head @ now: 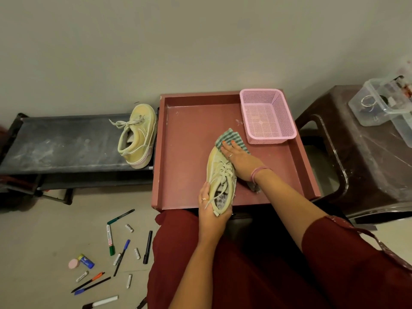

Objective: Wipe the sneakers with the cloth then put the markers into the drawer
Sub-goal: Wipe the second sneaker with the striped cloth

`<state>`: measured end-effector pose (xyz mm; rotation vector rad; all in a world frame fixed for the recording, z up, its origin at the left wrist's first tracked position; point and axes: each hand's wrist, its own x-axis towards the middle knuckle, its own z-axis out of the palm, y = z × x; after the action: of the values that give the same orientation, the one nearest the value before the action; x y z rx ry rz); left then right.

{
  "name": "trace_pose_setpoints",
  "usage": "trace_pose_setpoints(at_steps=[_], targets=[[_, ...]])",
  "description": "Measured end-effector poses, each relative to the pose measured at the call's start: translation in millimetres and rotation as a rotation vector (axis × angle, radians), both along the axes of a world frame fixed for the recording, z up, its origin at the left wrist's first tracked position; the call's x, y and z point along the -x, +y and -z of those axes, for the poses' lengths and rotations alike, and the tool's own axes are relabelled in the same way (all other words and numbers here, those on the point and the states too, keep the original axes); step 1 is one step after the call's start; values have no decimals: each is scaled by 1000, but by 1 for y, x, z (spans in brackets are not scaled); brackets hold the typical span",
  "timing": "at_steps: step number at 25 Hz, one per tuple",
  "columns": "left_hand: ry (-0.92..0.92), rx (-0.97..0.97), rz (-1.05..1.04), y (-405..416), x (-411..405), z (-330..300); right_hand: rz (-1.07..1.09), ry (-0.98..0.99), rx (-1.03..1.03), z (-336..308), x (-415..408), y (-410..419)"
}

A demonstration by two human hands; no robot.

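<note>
A pale yellow sneaker (219, 181) lies in the open reddish drawer (187, 139), toe pointing away. My left hand (209, 210) grips its heel. My right hand (239, 160) presses a green checked cloth (229, 136) flat against the sneaker's toe and right side, fingers straight. A second yellow sneaker (138, 136) rests on its side on the low black rack (55, 146) to the left. Several markers and pens (110, 239) lie scattered on the floor at lower left.
A pink plastic basket (267, 115) stands in the drawer's far right corner. A brown plastic stool (365, 152) at right carries a clear box (383, 101). Small batteries, a glue stick (85, 260) and a pink round item (73, 263) lie among the markers. The wall is just behind.
</note>
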<state>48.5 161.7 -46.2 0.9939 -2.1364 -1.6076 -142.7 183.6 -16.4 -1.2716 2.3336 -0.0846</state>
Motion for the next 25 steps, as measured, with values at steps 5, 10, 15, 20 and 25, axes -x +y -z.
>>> trace_pose_setpoints(at_steps=[5,10,15,20,25], targets=[[51,-27,-9,-1,0,5,-48,-120,-34,-19,-1,-13],[71,-52,0,-1,-1,6,-301,-136,-92,-26,9,-14],[65,-100,8,-1,-1,7,-447,113,-283,-30,30,-20],[47,-82,2,-3,-1,6,-365,-60,-206,-26,3,-36],[39,-112,-1,-1,-1,3,-447,146,-253,-26,20,-43]])
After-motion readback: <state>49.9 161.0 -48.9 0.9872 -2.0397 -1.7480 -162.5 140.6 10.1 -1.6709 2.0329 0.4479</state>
